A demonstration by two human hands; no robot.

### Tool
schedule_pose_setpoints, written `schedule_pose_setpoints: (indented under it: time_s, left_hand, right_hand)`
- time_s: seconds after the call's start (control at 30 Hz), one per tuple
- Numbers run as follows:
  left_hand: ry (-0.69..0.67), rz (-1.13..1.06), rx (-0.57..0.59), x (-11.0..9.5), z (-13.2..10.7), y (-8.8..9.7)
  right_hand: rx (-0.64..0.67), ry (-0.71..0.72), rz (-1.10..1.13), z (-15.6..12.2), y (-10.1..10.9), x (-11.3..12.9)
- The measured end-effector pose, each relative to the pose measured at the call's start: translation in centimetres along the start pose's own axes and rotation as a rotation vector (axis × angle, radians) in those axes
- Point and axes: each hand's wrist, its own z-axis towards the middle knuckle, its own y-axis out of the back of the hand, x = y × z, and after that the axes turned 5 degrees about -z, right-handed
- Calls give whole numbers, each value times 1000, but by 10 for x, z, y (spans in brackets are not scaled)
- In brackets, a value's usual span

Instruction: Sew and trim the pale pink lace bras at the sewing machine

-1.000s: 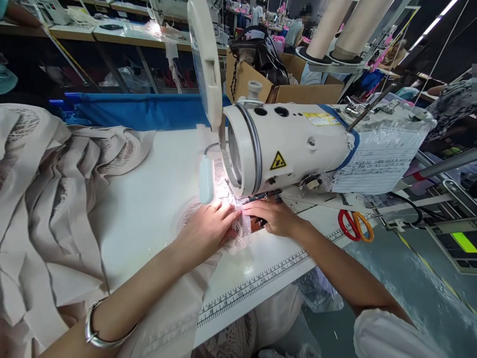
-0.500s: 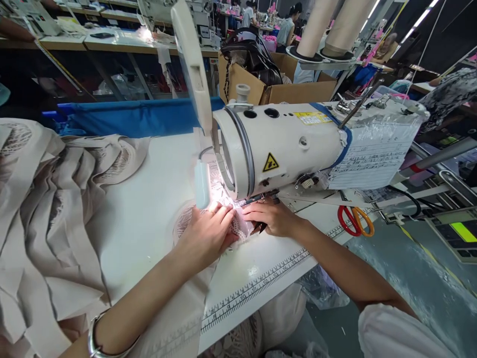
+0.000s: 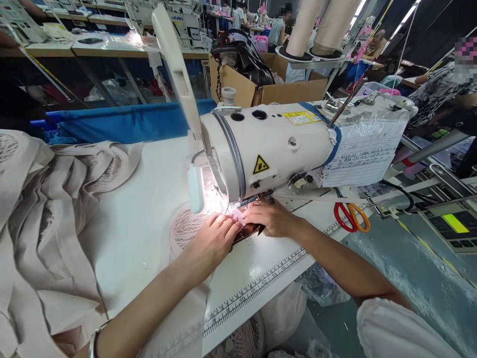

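A pale pink lace piece [image 3: 186, 227] lies on the white machine bed, under the lit needle area of a sewing machine [image 3: 278, 144]. My left hand [image 3: 210, 243] is closed over its near edge, fingers together and pressing it down, the thumb hidden. Close beside it, my right hand [image 3: 272, 219] has its fingertips on the same fabric, just in front of the needle area. A dark pointed thing [image 3: 260, 229] sticks out under the right hand; its kind I cannot make out. A small lamp [image 3: 196, 190] hangs left of the needle. The needle tip itself is hidden.
Beige lace-trimmed pieces [image 3: 55, 223] are heaped at left. Orange-and-red-handled scissors [image 3: 350, 218] hang at the right edge by the printed ruler [image 3: 253, 293]. Behind the machine stand a cardboard box [image 3: 290, 94] with a black bag and large thread cones [image 3: 305, 30]. Other people work beyond.
The lace piece has shifted away from me under the machine head, and its perforated edge between my hands is now mostly out of sight. The whole view has moved slightly.
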Motion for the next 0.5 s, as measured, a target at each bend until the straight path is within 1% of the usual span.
schedule_pose_setpoints:
  time_s: [0.1, 0.23, 0.37, 0.5]
  left_hand:
    - [22, 32, 0, 2, -1, 0]
    - [65, 21, 12, 7, -4, -4]
    - [95, -5, -17, 12, -6, -9]
    - [98, -47, -52, 17, -5, -7]
  right_hand:
    - [-2, -13, -5, 0, 1, 1]
    - [-19, -33, 1, 0, 4, 2]
    - [-62, -29, 15, 2, 9, 3]
    - [-26, -29, 11, 5, 12, 4]
